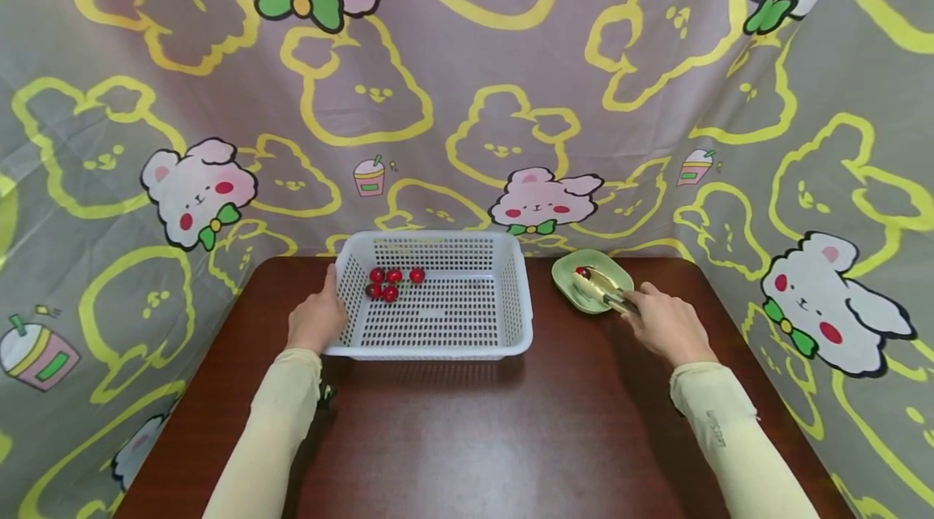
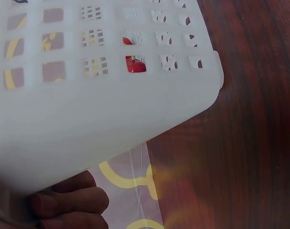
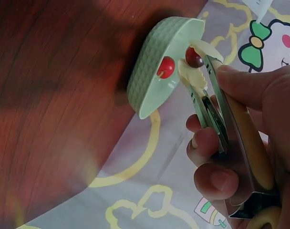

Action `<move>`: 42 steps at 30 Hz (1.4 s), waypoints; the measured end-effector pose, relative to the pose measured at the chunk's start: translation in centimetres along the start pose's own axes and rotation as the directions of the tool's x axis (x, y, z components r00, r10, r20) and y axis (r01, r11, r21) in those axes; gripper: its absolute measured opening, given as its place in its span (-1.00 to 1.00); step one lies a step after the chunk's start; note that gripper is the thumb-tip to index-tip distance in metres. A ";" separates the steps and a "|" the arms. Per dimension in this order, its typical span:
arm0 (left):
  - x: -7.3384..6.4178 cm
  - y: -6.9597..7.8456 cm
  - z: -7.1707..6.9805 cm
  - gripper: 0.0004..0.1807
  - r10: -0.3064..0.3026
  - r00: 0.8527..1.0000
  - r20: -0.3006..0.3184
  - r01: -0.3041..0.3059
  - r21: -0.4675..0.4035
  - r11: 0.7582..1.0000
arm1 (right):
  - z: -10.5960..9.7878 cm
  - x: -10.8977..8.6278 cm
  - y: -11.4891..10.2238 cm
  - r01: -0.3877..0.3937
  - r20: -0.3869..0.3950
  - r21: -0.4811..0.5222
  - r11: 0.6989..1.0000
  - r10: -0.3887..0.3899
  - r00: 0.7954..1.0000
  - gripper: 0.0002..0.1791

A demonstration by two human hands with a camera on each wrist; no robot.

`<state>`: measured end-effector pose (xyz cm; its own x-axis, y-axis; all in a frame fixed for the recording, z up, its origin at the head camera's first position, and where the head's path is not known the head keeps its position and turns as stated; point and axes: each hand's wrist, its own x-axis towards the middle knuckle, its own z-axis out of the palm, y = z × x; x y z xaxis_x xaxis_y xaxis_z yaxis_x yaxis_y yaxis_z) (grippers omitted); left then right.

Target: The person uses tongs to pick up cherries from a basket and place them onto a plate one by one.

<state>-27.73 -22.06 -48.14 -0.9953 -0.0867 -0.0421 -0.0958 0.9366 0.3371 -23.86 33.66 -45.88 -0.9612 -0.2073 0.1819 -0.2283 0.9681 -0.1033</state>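
A white perforated plastic basket (image 1: 430,353) stands on the table, with several red cherries (image 1: 390,293) in its left part. My left hand (image 1: 318,318) grips its left side; in the left wrist view, curled fingers (image 2: 83,198) show beneath the rim. At the right, my right hand (image 1: 670,327) holds metal tongs (image 3: 238,138) with cream-coloured tips. Those tips reach into a green dish (image 1: 584,304), on either side of a dark red cherry (image 3: 193,57). Another, brighter cherry (image 3: 167,67) lies against the dish's inner wall.
The brown wooden table (image 1: 452,438) extends in front of the basket and dish. A patterned cloth (image 1: 467,122) hangs behind the table and along both sides, close to its edges.
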 end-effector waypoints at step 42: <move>0.2 0.0 0.1 -0.18 0.000 1.000 -0.006 0.000 0.008 1.000 | 1.7 0.6 -0.1 -0.008 0.037 -0.036 0.999 0.009 0.999 -0.79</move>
<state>-27.97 -22.02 -48.21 -0.9954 -0.0887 -0.0366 -0.0958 0.9392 0.3296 -24.64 33.17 -47.44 -0.9683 -0.2037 0.1446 -0.2153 0.9741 -0.0694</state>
